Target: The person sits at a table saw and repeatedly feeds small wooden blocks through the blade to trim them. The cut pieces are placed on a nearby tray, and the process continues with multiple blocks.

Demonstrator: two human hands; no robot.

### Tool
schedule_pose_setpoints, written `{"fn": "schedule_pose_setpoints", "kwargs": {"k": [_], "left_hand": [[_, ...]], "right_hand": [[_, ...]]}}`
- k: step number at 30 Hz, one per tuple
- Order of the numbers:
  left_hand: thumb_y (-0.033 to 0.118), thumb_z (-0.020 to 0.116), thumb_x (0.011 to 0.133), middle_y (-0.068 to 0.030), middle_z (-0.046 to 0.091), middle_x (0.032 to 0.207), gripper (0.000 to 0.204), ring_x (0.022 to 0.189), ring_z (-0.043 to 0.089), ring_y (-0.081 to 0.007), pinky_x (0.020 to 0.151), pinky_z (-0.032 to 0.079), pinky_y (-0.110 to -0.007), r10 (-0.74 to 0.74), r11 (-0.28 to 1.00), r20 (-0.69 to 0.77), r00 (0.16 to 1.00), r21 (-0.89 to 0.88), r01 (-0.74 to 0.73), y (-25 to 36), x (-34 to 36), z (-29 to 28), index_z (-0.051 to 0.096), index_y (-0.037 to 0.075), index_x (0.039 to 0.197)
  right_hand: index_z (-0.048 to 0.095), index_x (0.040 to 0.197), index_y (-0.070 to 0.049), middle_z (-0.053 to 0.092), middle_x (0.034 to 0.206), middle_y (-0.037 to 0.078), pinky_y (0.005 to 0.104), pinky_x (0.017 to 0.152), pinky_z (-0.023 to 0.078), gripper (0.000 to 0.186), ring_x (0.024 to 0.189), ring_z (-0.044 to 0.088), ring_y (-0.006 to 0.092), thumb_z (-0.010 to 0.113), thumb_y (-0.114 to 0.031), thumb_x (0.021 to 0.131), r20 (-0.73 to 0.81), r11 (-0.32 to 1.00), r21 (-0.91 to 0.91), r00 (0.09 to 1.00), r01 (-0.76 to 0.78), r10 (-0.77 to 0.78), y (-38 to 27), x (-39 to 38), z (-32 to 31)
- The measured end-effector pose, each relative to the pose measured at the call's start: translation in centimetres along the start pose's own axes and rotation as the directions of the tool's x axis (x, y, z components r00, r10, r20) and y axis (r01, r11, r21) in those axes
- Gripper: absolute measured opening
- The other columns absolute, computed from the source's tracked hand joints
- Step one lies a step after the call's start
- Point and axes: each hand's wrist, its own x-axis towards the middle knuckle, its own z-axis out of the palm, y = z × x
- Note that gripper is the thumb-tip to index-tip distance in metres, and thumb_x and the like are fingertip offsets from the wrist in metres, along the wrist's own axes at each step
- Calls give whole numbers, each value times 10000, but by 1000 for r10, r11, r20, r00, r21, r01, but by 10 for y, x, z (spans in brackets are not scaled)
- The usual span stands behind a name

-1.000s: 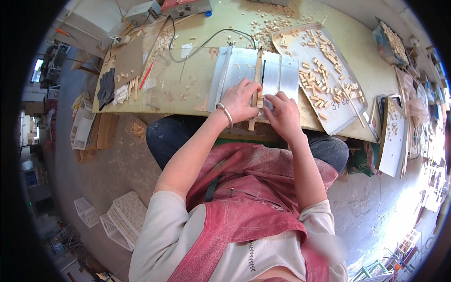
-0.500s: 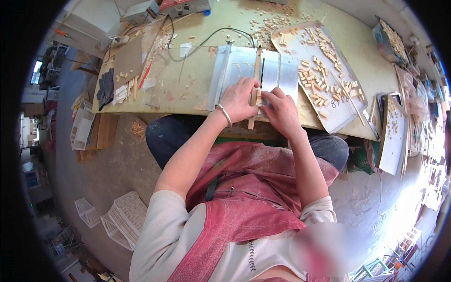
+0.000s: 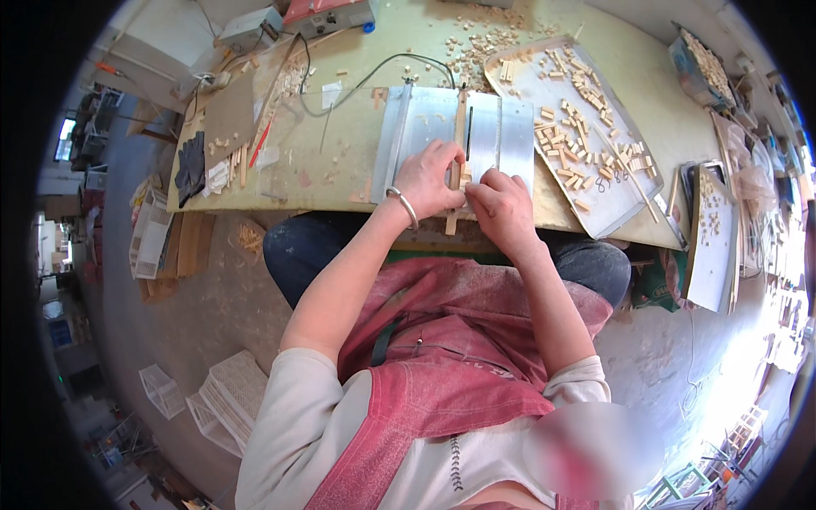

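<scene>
A metal work plate (image 3: 429, 119) with a narrow dark slot lies at the table's front edge. Along it runs a wooden strip (image 3: 460, 119), its near end jutting past the edge. My left hand (image 3: 427, 180), a bangle at its wrist, curls over the strip, thumb and index finger closing on a small wooden block (image 3: 466, 172) beside it. Close by on the right, my right hand (image 3: 507, 208) has its fingers bent in and pinched near the block's near end. Whatever lies between those fingertips is hidden.
To the right, a metal tray (image 3: 608, 217) carries many small wooden blocks and a thin stick. Wood offcuts (image 3: 476, 47) lie scattered behind the plate. A black cable (image 3: 374, 78) loops across the table. Dark gloves (image 3: 190, 170) and a red pen-like stick (image 3: 262, 140) lie left.
My right hand has drawn slightly back toward me, its fingers curling in more. The left hand stays at the strip and block. The whole view has shifted a little.
</scene>
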Motion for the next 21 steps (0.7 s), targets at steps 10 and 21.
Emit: {"fn": "schedule_pose_setpoints", "kwargs": {"k": [10,21], "left_hand": [[245,806,678,-80,611,1008,463,961,657,-276,860,562,-409,-18,999,-22,1000,26,18,-7,18,0,634,132,1093],[246,813,681,-76,614,1008,480,949,645,-268,863,555,-408,9,1000,-58,998,-28,-11,-10,28,-3,657,129,1120]], "right_hand": [[759,1068,-22,667,919,124,410,764,517,158,829,658,321,735,-15,912,-208,938,179,920,-298,332,15,-40,-43],[743,1173,27,635,929,57,245,626,432,208,702,529,102,666,45,981,-461,870,17,769,-492,444,82,-107,-126]]}}
